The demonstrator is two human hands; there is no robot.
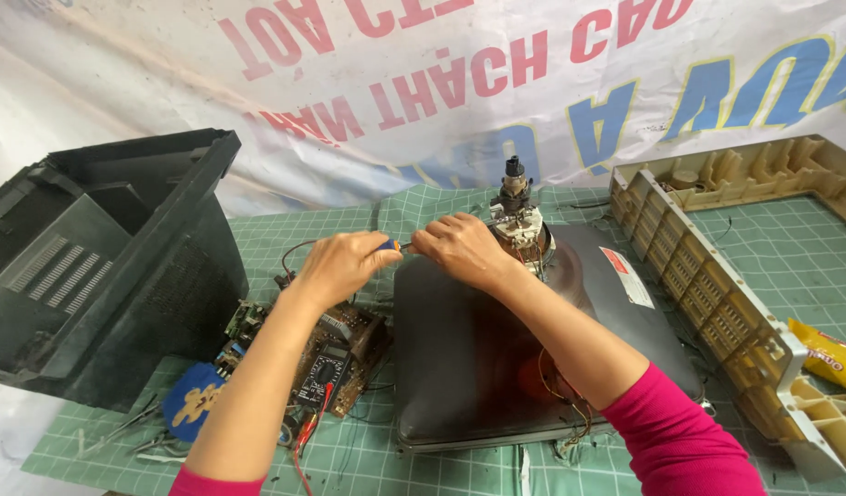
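Started nearest, at the front edge of the green cutting mat [790, 248]: found loose screws, thin metal tools and a blue cloth-like thing [191, 400] scattered at the lower left. Noted a multimeter [324, 372] with red leads resting on a bare circuit board [349, 335], already out of any housing and lying just beside the picture tube [469, 358]. Saw the tube stripped of its case and set face down in the middle of the mat, with red wire trailing over its near side. Judged the stripping-down well advanced: black back cover [101, 266] off and stood at the left, beige front frame [717, 294] off and laid at the right, with a yellow packet [831, 354] beside it.

Above the tube's sloped back, had the left hand [340, 266] closed round a small tool [392, 245] with a blue and orange grip. Had the right hand [459, 250] curled, fingertips meeting the tool's far end; could not tell whether pinching the tip or something beneath. Still fitted just beyond: the neck board [517, 220] and its socket, upright on the tube's neck, wires attached. Farthest back, hung a white printed banner [441, 83].
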